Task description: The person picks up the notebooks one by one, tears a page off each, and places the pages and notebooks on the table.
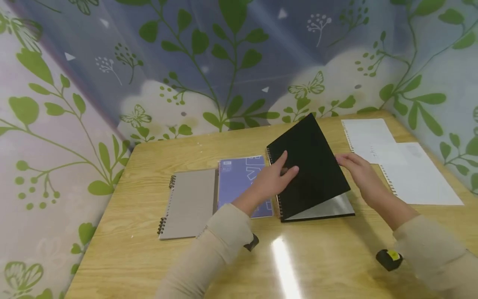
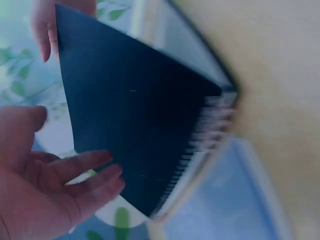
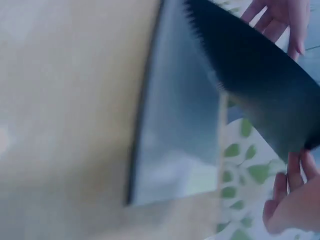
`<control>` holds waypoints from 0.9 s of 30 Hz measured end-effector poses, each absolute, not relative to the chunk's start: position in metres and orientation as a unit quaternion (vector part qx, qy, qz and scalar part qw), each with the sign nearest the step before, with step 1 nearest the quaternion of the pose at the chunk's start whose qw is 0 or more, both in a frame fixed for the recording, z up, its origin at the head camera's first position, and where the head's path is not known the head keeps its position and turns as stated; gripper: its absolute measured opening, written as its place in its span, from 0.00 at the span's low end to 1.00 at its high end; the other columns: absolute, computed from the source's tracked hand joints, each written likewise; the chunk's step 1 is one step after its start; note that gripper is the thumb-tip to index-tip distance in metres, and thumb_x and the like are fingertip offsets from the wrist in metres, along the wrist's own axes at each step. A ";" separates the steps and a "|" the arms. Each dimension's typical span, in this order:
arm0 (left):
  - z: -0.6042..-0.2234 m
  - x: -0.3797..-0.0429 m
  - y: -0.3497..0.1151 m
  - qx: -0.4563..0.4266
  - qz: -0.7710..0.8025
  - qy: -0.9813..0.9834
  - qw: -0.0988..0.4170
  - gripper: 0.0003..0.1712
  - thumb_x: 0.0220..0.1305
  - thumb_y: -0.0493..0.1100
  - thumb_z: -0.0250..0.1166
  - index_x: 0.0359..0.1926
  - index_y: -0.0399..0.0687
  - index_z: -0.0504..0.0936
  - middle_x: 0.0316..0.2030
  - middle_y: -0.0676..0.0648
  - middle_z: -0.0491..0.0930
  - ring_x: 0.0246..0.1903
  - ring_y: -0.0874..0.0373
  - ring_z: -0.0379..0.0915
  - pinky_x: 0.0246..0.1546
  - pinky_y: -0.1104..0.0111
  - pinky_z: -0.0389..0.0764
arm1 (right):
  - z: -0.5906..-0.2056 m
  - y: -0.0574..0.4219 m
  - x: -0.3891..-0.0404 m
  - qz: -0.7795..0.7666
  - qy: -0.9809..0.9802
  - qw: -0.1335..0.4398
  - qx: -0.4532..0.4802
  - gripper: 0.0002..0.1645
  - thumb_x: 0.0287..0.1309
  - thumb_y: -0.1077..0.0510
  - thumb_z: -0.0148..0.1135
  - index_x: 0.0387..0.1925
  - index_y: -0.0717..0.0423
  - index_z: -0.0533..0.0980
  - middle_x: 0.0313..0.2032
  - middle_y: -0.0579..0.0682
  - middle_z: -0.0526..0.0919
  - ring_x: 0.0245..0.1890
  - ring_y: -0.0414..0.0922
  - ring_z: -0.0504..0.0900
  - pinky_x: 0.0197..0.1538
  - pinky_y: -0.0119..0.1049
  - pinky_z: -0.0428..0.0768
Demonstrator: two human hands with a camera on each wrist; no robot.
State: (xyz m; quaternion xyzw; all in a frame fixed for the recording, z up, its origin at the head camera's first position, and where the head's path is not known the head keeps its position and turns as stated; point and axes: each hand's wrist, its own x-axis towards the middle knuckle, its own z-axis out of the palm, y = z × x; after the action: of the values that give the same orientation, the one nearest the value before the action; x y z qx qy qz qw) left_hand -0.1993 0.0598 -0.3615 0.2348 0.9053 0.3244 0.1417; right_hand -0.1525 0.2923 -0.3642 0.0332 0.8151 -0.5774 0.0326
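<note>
A black spiral notebook [image 1: 308,166] lies on the table with its cover raised at a slant along the wire binding [image 2: 200,140]. White pages [image 3: 182,125] show beneath the lifted cover. At the cover's free edge, my right hand [image 1: 356,172] pinches it with the fingertips; in the right wrist view these fingers [image 3: 294,172] sit right at the edge. My left hand [image 1: 270,178] is over the binding side, its thumb and fingers extended and overlapping the cover. Seen from the left wrist, that hand [image 2: 55,185] has loose, spread fingers next to the cover's outer face.
Left of the black notebook lie a blue-purple notebook [image 1: 235,178] and a grey spiral notebook [image 1: 190,203]. Two loose white sheets with torn perforated edges lie at right, a far sheet [image 1: 364,133] and a nearer sheet [image 1: 422,178]. Leaf-patterned fabric [image 1: 231,74] hangs behind the wooden table [image 1: 142,187].
</note>
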 end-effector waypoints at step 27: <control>-0.308 -0.205 0.001 0.120 0.473 0.865 0.119 0.27 0.63 0.54 0.51 0.62 0.54 0.70 0.52 0.49 0.78 0.44 0.58 0.79 0.41 0.66 0.79 | -0.355 0.212 -0.178 -0.616 0.777 0.070 -0.106 0.23 0.69 0.53 0.40 0.60 0.59 0.66 0.61 0.60 0.69 0.65 0.53 0.61 0.68 0.54 0.50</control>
State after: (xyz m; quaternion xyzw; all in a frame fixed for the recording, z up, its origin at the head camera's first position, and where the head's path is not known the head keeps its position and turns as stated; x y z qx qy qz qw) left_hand -0.2049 0.0006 -0.3077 0.1203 0.8649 0.4726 0.1189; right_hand -0.1781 0.2122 -0.3547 -0.1063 0.7774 -0.6160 0.0702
